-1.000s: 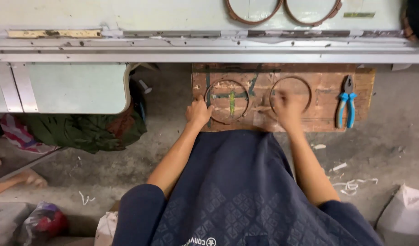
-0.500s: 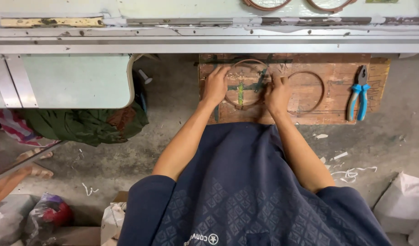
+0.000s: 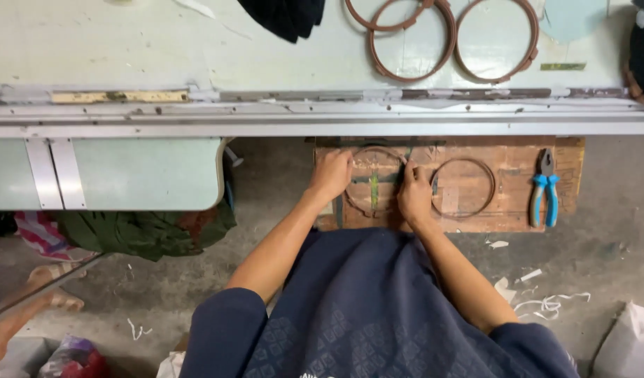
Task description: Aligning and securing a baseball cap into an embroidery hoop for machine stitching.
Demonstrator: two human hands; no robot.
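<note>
Both my hands rest on a brown round hoop [image 3: 374,183] that lies on a low wooden board [image 3: 518,157] on the floor under a pale green table. My left hand [image 3: 330,173] grips the hoop's left rim. My right hand [image 3: 414,192] presses on its right rim, fingers curled over it. A green strip crosses the hoop's middle. A second, thinner ring [image 3: 464,187] lies just right of my right hand, apart from it.
Blue-handled pliers [image 3: 547,196] lie on the board's right end. Two brown hoops [image 3: 409,38] [image 3: 495,38] and a dark cloth [image 3: 283,15] sit on the table top [image 3: 126,49]. Green fabric [image 3: 136,231] is heaped at the left; another person's bare foot [image 3: 49,280] shows lower left; white scraps [image 3: 546,302] litter the floor.
My right hand has left the right ring and moved left onto the left hoop; both hands now hold that hoop. The view has tilted up, showing more of the table top.
</note>
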